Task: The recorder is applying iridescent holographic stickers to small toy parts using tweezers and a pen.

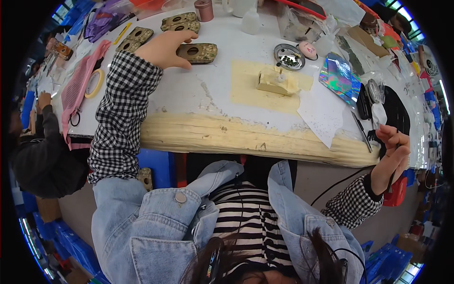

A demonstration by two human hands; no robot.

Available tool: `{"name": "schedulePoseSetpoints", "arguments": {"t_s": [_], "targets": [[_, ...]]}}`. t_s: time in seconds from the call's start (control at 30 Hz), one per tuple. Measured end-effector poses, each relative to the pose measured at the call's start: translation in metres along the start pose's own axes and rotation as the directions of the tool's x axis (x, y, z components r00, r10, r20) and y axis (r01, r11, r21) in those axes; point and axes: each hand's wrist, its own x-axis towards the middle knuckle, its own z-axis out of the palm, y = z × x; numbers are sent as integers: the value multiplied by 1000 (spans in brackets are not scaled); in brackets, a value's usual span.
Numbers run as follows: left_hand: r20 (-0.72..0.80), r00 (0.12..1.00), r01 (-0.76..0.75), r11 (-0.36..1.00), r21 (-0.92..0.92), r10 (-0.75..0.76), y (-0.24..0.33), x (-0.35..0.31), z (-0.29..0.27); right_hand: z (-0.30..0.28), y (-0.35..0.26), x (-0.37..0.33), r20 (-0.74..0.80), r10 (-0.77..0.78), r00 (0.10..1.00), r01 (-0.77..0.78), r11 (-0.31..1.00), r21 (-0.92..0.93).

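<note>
My left hand point(166, 49) reaches over the far left of the table, thumb and fingers spread apart. Between and just beyond its fingertips lies a camouflage-patterned flat case point(211, 53) with a round hole, partly covered by the hand. More cases of this kind point(181, 22) lie behind it, and others point(141, 34) sit to the left of the hand. At the right, off the table's front edge, my right hand point(393, 154) is raised with curled fingers. A thin dark tool point(392, 179) runs through its grip; its exact kind is unclear.
A yellow-taped block point(276, 81) stands mid-table, near a round metal dish point(289, 57) of small dark green bits. Further right lie a shiny holographic sheet point(339, 77) and a pen-like tool point(362, 132). A tape roll point(94, 83) is at left; another person's dark sleeve point(47, 158) is beyond.
</note>
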Motion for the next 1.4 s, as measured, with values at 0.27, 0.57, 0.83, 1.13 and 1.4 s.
{"name": "schedulePoseSetpoints", "arguments": {"t_s": [0.27,0.57,0.83,1.13,1.4], "targets": [[-93,988,-128,989,-74,121,35,-16,-15,-17,-15,-15,-54,-47,997,47,999,-3],[-3,935,-312,816,-487,355,178,-89,2,95,-61,-53,522,-326,788,141,921,363],[-142,931,-355,749,-559,336,176,-99,19,105,-78,-63,633,-259,730,46,942,332],[-150,965,-205,-264,-943,-215,187,-89,82,136,-76,-53,279,-293,914,159,893,420],[-19,983,-173,-881,-440,-184,181,-63,92,152,-50,-24,113,-254,961,225,949,218]]}}
